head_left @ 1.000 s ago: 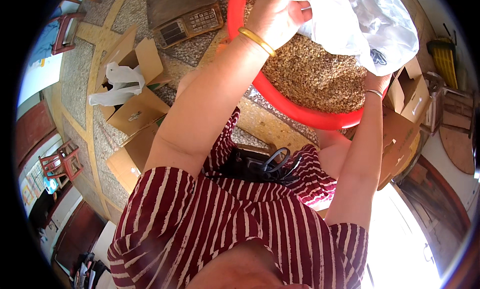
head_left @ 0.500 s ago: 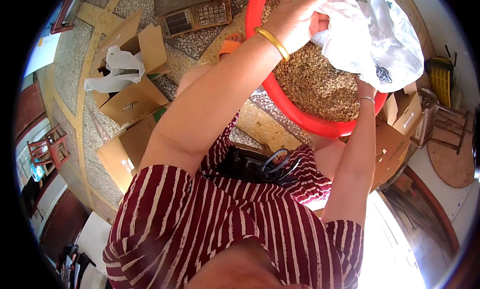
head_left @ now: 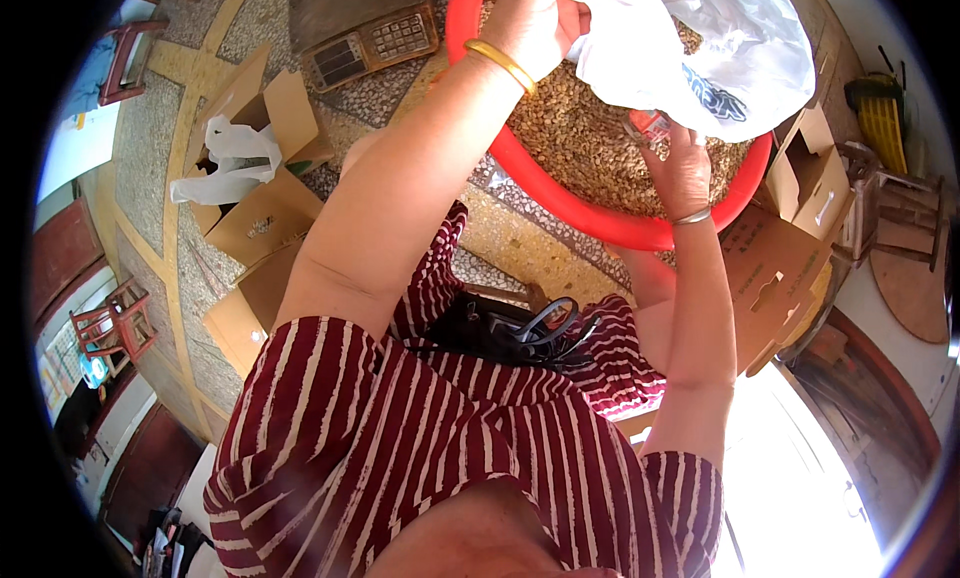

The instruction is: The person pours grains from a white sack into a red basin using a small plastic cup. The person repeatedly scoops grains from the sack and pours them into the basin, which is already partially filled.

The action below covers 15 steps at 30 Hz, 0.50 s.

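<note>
In front of me stands a round basin with a thick red rim [head_left: 540, 183], filled with small brown, grain-like pieces [head_left: 585, 138]. Over its far right side hangs a white plastic bag [head_left: 745, 53] with dark print. My left hand [head_left: 535, 23], a gold bangle on its wrist, is closed on the bag's left edge. Below the bag, my right hand [head_left: 685, 173] reaches over the grains, with a silver bangle at the wrist. Its thumb and fingers close on a small clear-and-red object [head_left: 652, 126], whose kind I cannot make out; the bag partly covers the fingertips.
A worn scale with a keypad [head_left: 368, 38] sits on the floor at the far left. Opened cardboard boxes [head_left: 265, 218], one with a white bag [head_left: 235, 153], lie to the left. More boxes [head_left: 770, 278] and a wooden stool [head_left: 905, 213] stand right. A black bag [head_left: 480, 328] rests in my lap.
My right hand has come out from behind the bag and now shows with the small clear-and-red object. The left hand still grips the bag. The whole view has shifted slightly.
</note>
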Each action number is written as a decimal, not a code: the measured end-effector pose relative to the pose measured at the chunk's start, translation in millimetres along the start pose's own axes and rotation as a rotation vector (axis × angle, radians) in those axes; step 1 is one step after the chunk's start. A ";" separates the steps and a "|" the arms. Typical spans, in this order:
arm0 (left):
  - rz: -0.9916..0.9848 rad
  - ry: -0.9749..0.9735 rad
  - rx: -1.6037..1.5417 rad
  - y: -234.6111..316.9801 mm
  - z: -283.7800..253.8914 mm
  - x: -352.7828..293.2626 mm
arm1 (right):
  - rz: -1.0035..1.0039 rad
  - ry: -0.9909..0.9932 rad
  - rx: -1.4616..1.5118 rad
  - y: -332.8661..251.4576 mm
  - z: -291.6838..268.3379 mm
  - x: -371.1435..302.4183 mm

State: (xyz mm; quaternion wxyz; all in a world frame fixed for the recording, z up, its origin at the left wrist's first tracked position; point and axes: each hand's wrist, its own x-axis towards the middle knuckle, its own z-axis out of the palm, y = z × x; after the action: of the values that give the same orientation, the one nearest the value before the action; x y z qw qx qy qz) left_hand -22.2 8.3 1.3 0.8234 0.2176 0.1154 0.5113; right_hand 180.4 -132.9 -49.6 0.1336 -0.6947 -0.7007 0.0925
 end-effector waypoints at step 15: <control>0.087 0.088 0.043 -3.0 1.2 2.3 | 0.154 0.087 0.121 26.0 -7.7 0.4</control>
State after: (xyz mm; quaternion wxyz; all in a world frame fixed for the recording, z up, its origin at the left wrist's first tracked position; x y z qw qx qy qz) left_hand -18.2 8.9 1.1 0.7898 0.2172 0.1530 0.5529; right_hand 207.5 -132.4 -50.4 0.1979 -0.7405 -0.6319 0.1145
